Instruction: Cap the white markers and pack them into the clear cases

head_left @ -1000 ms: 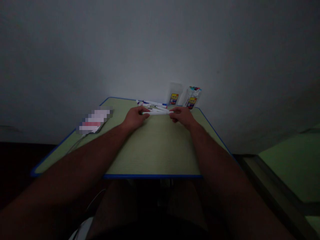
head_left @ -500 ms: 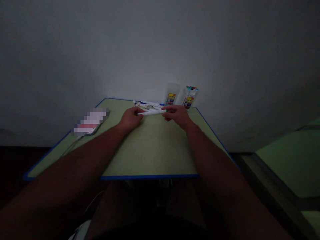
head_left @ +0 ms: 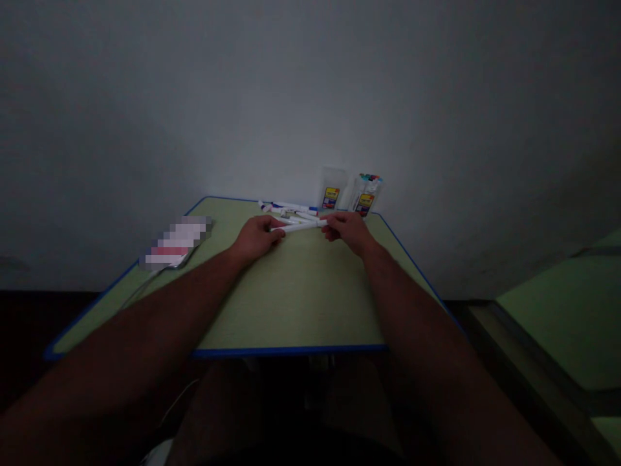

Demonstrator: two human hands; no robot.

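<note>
A white marker [head_left: 301, 226] lies crosswise between my two hands, slightly higher at its right end. My left hand [head_left: 259, 237] pinches its left end with thumb and fingers. At the other end, my right hand [head_left: 348, 232] grips it near the tip, and the fingers hide that end. Just behind it several loose markers, some with blue or red ends, such as one marker [head_left: 295, 206], lie on the table [head_left: 301, 291]. The marker's own colour end is covered by my fingers.
Against the wall [head_left: 272, 97] stand a clear plastic case [head_left: 332, 188] and, to its right, a similar case [head_left: 366, 194] full of markers with coloured ends. A blurred-out flat device [head_left: 177, 244] with a cable lies at the table's left. Blue edging borders the table.
The view has tilted up slightly, so everything sits a little lower. Both hands keep hold of the marker; my right fingers now cover the green end that showed before.
</note>
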